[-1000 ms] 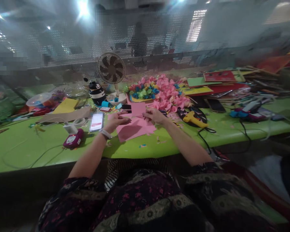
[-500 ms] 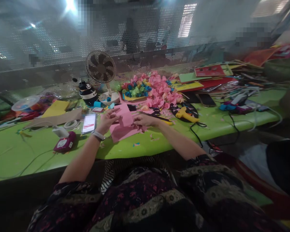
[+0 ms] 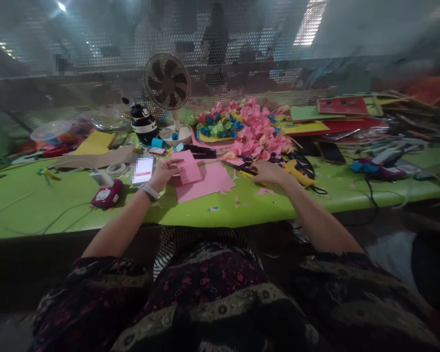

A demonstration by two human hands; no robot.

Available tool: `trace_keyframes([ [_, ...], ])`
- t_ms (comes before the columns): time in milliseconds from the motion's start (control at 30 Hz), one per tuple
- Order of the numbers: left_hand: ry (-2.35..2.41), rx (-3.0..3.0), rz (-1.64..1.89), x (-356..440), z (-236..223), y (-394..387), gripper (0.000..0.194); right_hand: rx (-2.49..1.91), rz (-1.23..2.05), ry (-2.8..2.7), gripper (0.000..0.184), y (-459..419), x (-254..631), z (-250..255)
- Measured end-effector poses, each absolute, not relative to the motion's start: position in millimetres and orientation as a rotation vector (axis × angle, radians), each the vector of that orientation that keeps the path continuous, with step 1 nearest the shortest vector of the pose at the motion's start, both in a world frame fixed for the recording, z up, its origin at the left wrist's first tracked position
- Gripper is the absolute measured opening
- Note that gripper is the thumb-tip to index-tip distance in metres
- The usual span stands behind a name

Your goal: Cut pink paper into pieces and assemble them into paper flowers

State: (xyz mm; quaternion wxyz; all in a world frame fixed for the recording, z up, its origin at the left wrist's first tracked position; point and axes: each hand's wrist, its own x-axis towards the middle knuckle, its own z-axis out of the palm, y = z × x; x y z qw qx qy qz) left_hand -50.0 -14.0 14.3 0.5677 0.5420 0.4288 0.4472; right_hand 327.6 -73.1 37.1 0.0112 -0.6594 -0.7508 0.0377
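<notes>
My left hand (image 3: 163, 176) pinches a small pink paper sheet (image 3: 190, 168), which stands slightly raised over its fingers. Beneath it a larger pink sheet (image 3: 212, 183) lies flat on the table, with ragged cut edges at its right. My right hand (image 3: 267, 173) rests farther right, its fingers curled down over a black and yellow stick-like tool (image 3: 246, 173) and dark items beside it. What those fingers grip, if anything, is hidden. Just right of that hand lies a yellow glue gun (image 3: 298, 173).
Behind my hands are a heap of pink paper flowers (image 3: 258, 124), blue and green ones (image 3: 220, 128), a fan (image 3: 167, 83) and a black bottle (image 3: 143, 123). A lit phone (image 3: 143, 170) and a purple power block (image 3: 107, 194) lie left. Cardboard sheets (image 3: 342, 105) are stacked back right.
My right hand has left the pink paper and moved right to the dark tools. My left hand keeps the small sheet, now tilted lower. The view has shifted slightly.
</notes>
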Motion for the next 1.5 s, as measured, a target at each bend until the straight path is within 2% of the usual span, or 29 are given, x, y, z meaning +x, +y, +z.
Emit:
trace_keyframes([
  [100,0.961,1.274,1.039,-50,7,-16,0.058,-2.040,0.110,-2.298,0.030,-68,333,25],
  [300,0.882,1.300,1.035,-50,2,-14,0.048,-1.852,0.015,-2.026,0.034,-64,324,18],
  [533,0.807,1.263,1.035,-48,4,-18,0.056,-1.864,-0.115,-1.828,0.038,-68,291,31],
  [700,0.822,1.235,1.054,-46,9,-21,0.056,-1.711,0.020,-1.965,0.036,-69,276,28],
  [900,0.829,1.220,1.054,-45,13,-25,0.048,-1.630,0.056,-2.015,0.035,-69,270,19],
  [1033,0.850,1.176,1.085,-45,7,-21,0.046,-1.579,0.121,-2.124,0.037,-73,274,19],
  [1200,0.898,1.105,1.089,-44,-4,-13,0.043,-1.623,0.303,-2.286,0.032,-77,275,24],
  [1333,0.925,1.140,1.079,-41,-8,-13,0.033,-1.673,0.453,-2.324,0.033,-75,274,29],
  [1500,0.995,1.279,1.015,-39,-9,-16,0.024,-1.598,0.456,-2.367,0.042,-67,274,27],
])
